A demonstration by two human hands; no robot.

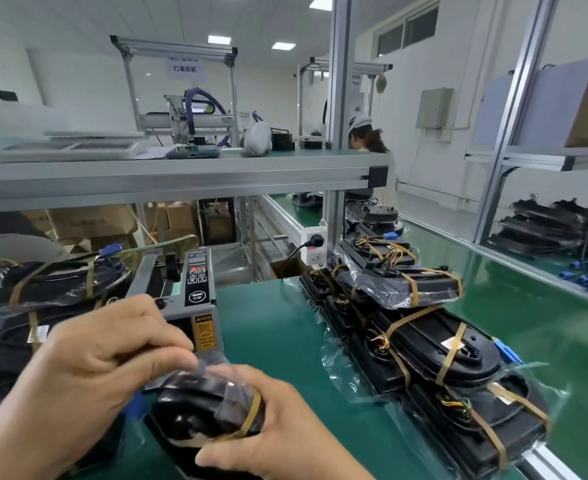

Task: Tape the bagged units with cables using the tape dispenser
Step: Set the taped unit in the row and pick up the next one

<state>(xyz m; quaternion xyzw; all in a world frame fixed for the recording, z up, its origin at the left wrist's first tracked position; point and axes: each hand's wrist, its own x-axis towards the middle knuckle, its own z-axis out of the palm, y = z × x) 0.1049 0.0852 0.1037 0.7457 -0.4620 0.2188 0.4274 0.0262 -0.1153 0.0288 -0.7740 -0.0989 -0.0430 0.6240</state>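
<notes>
The bagged unit [195, 407] lies just in front of the tape dispenser [195, 289], on the green bench [278, 327]. The right hand [285, 427] grips its near end, thumb beside a brown tape band. The left hand [112, 355] pinches something thin at the dispenser's mouth, possibly a tape strip or bag film; the blur hides which. To do this well, keep the cable tucked flat, pull the strip taut and press it down smoothly across the bag. Finished units [424, 358] sit to the dispenser's right, with more bagged stock [60, 289] on its left.
</notes>
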